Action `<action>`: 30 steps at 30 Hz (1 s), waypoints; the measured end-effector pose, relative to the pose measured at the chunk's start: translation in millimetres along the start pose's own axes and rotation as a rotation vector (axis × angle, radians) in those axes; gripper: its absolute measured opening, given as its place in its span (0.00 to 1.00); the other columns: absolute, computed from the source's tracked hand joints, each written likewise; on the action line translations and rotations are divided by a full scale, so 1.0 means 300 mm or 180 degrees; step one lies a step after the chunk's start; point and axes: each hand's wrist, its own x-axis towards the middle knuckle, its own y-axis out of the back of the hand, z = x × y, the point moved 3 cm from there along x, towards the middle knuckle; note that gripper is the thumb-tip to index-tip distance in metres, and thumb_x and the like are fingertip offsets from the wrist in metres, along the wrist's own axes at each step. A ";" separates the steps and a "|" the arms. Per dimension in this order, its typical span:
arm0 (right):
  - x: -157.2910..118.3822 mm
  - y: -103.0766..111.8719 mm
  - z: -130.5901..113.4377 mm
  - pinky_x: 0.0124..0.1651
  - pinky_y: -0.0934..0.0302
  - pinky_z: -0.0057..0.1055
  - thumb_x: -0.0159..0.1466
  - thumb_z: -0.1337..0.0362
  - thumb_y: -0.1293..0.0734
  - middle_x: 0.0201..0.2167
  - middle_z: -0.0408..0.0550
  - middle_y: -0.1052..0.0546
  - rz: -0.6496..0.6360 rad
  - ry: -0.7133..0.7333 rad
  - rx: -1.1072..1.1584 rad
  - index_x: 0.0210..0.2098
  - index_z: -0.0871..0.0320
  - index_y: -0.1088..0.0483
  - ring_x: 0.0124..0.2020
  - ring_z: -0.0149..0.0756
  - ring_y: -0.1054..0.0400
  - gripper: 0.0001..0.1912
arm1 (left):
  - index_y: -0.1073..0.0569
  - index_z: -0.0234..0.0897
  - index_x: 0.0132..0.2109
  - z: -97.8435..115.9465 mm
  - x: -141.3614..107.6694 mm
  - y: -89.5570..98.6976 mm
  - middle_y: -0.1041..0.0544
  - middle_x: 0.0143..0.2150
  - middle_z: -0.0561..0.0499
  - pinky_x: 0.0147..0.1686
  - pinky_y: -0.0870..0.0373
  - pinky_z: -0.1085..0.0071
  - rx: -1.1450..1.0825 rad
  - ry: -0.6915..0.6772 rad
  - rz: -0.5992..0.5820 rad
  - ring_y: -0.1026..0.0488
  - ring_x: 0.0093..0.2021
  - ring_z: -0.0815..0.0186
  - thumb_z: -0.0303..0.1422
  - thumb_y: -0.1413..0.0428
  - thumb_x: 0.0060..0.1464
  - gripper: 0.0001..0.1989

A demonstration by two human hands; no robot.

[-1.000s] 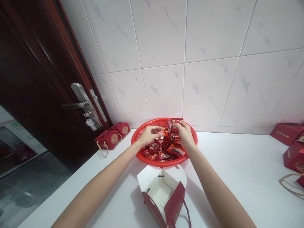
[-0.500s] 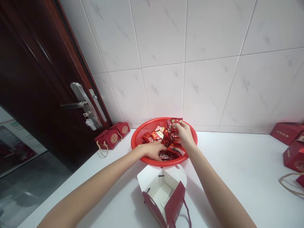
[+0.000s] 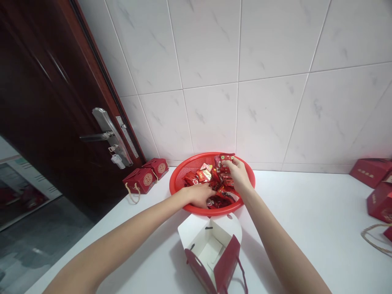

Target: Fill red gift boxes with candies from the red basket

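Observation:
A red plastic basket [image 3: 177, 176] holds a heap of small wrapped candies [image 3: 202, 175], mostly red with some gold and pink. Over its right rim reaches my right hand [image 3: 239, 174], thumb and fingers closed on a red candy packet [image 3: 226, 158] near the far rim. My left hand [image 3: 200, 195] dips into the near side of the heap; its thumb and index finger are apart, and the other fingertips are hidden among the wrappers. Directly in front of the basket stands an open gift box [image 3: 211, 249], white inside and dark red outside, with nothing in it and a cord handle.
Two closed red gift boxes [image 3: 143, 179] with rope handles sit left of the basket. More red boxes [image 3: 372, 171] stand at the right edge of the white table [image 3: 294, 212]. Behind is a tiled wall [image 3: 208, 114]; at left, a dark door [image 3: 45, 102] with keys in its lock.
My left hand has shifted slightly to the right within the candies. My right hand stays at the same packet, and the open box has not moved.

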 end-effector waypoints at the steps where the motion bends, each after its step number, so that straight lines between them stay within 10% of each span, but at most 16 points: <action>1: -0.001 0.000 0.000 0.31 0.33 0.31 0.48 0.60 0.31 0.28 0.42 0.22 0.0009 -0.0022 -0.0015 0.29 0.56 0.29 0.29 0.37 0.28 0.09 | 0.19 0.38 0.45 0.005 0.002 -0.002 0.20 0.37 0.41 0.35 0.31 0.63 -0.0003 0.0030 -0.0079 0.24 0.39 0.48 0.31 0.37 0.41 0.20; 9: 0.004 0.003 0.002 0.31 0.33 0.30 0.48 0.60 0.31 0.28 0.42 0.23 0.0003 0.0026 -0.0013 0.28 0.56 0.29 0.30 0.36 0.29 0.09 | 0.22 0.41 0.31 0.011 0.003 0.013 0.26 0.22 0.52 0.25 0.39 0.69 -0.0663 -0.0033 -0.0156 0.31 0.24 0.61 0.29 0.39 0.38 0.08; 22: 0.009 0.001 0.005 0.30 0.35 0.31 0.48 0.59 0.31 0.26 0.40 0.25 -0.0004 0.0048 0.0021 0.29 0.55 0.31 0.28 0.35 0.30 0.09 | 0.20 0.37 0.38 -0.088 -0.014 0.105 0.18 0.43 0.48 0.49 0.31 0.66 -0.1764 0.0300 0.2118 0.24 0.46 0.58 0.28 0.44 0.46 0.12; 30: 0.017 0.010 0.015 0.32 0.32 0.31 0.49 0.59 0.32 0.27 0.42 0.25 0.0099 0.0146 0.0042 0.28 0.55 0.31 0.31 0.37 0.29 0.09 | 0.20 0.36 0.37 -0.127 -0.008 0.100 0.17 0.40 0.47 0.43 0.29 0.64 -0.2494 0.0421 0.2312 0.23 0.41 0.58 0.37 0.39 0.45 0.12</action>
